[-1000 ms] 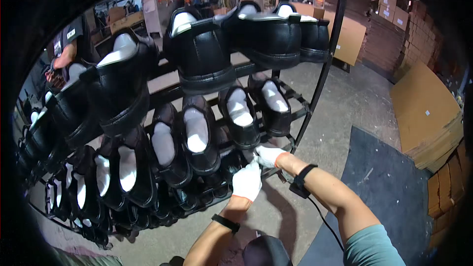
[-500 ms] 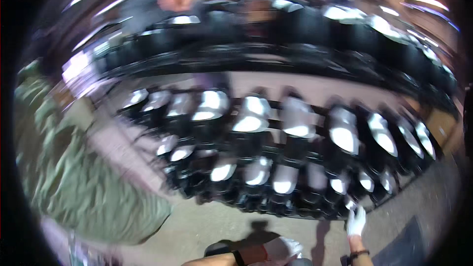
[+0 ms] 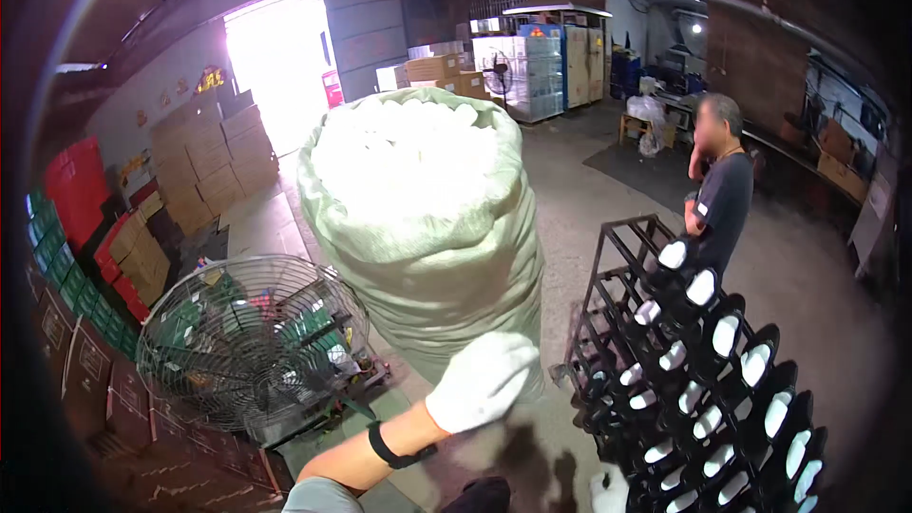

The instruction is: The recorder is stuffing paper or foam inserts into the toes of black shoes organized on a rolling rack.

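My left hand (image 3: 484, 380), in a white glove with a black band at the wrist, is in front of a tall pale green woven sack (image 3: 427, 271). Its fingers are curled in; what they hold, if anything, is hidden. The sack stands open, heaped with bright white pieces (image 3: 408, 157) too overexposed to make out singly. At the lower edge beside the rack, a white patch (image 3: 608, 491) looks like my right hand's glove, its fingers not clear. To the right, a black metal rack (image 3: 608, 275) carries rows of black shoes (image 3: 727, 337) with white showing on each.
A wire-caged floor fan (image 3: 252, 342) stands left of the sack. Stacked cartons (image 3: 209, 166) line the left wall, with green and red boxes nearer. Beyond the rack stands a person in a dark shirt (image 3: 727, 190). A wrapped pallet (image 3: 518, 76) sits at the back.
The view has swung left from the shoe rack to the sack, which is now in front. My left hand has come up before it; my right hand has dropped to the lower edge.
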Demonstrator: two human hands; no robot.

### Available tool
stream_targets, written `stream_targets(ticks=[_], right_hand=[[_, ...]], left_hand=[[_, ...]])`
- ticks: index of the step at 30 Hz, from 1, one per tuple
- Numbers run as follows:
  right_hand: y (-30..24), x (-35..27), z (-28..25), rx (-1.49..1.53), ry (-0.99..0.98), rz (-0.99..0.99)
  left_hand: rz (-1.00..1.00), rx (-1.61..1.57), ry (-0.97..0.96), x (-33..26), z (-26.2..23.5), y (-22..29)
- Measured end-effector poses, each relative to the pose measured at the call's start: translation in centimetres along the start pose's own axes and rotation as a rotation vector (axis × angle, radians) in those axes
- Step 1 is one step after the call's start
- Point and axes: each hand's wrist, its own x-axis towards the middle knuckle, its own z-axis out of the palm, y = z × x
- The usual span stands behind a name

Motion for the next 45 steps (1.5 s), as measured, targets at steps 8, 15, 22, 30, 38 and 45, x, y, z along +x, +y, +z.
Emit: stream_targets(ticks=[8, 15, 22, 30, 38, 45], right_hand=[[-37.2, 31.0, -4.9, 0.425, 0.003, -0.553], [-51.4, 43.3, 4.5, -0.456, -0.568, -0.615], [-50.0, 47.2, 6.8, -0.480, -0.414, -0.355], [-42.1, 48.3, 0.1, 0.567, -0.107, -0.390], [-37.6, 34.6, -5.8, 0.966, 0.008, -0.309], [-22.4, 19.3, -1.7, 1.091, 0.081, 0.111]], left_hand=[[-0.575, 0.731, -0.163, 18.2, -25.2, -25.8], [-0.508, 0.563, -1.310, 15.8, -23.2, -35.4], [-0.663, 0.720, -0.980, 13.1, -22.8, -36.4], [-0.754, -0.196, -0.451, 19.1, -25.4, -30.5], [0.302, 0.364, -1.115, 21.6, -12.6, -38.2], [0.230, 0.423, -1.649, 30.1, -6.0, -32.5]])
